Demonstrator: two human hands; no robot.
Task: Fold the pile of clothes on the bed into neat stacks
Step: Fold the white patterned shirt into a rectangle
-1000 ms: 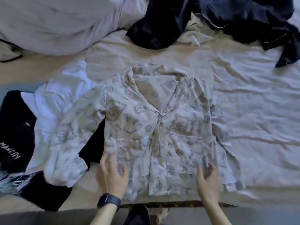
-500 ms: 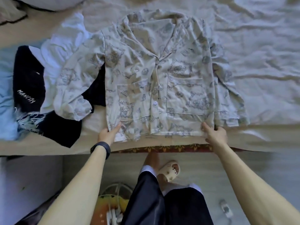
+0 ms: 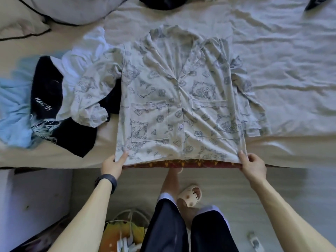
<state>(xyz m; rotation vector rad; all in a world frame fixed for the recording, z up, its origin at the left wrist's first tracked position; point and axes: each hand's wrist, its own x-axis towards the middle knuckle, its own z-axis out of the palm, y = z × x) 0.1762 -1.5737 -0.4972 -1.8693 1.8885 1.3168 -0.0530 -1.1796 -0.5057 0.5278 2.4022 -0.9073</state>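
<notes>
A pale printed pyjama shirt (image 3: pixel 174 99) with two front pockets lies face up on the bed, collar away from me, hem at the near edge. My left hand (image 3: pixel 113 163) pinches the hem's left corner. The right corner is pinched by my right hand (image 3: pixel 252 165). The cloth is pulled taut between them, with creases fanning up from the right corner. One sleeve (image 3: pixel 91 99) spreads left over other garments; the other lies folded along the right side.
Left of the shirt lie a white garment (image 3: pixel 80 57), a black one with white lettering (image 3: pixel 45 91) and a light blue one (image 3: pixel 12 106). Dark clothes (image 3: pixel 160 2) and a pillow (image 3: pixel 72 8) sit at the far side. The wrinkled sheet (image 3: pixel 291 70) spreads right.
My hands went from pressing flat on the shirt's lower front to pinching its hem corners. The shirt now lies nearer the bed's edge and is stretched tighter.
</notes>
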